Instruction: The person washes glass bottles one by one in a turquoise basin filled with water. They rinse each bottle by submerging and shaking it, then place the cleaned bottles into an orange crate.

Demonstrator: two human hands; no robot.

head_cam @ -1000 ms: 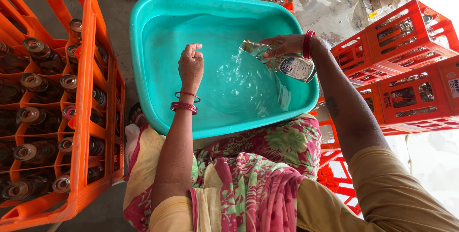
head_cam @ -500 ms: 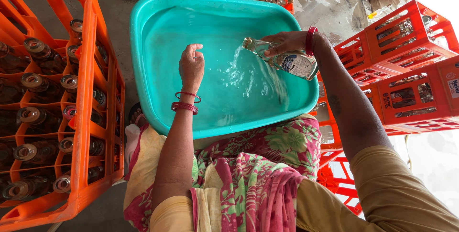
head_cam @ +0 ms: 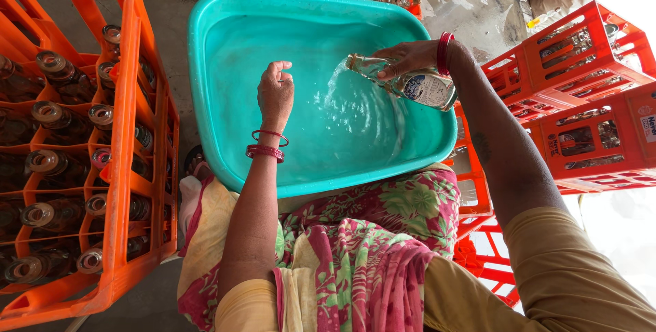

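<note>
Tilted clear glass bottle (head_cam: 410,82), water pouring

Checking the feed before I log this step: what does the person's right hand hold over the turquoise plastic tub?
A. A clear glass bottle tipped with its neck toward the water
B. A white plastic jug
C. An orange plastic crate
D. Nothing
A: the right hand grips a clear glass bottle, tilted over the turquoise plastic tub, water spilling from its neck.

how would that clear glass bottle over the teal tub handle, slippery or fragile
The glass bottle is wet, so probably slippery in the right hand. Being glass, it would likely break if dropped. Tilted neck-down, spilling water into the teal tub, it is probably getting lighter.
</note>
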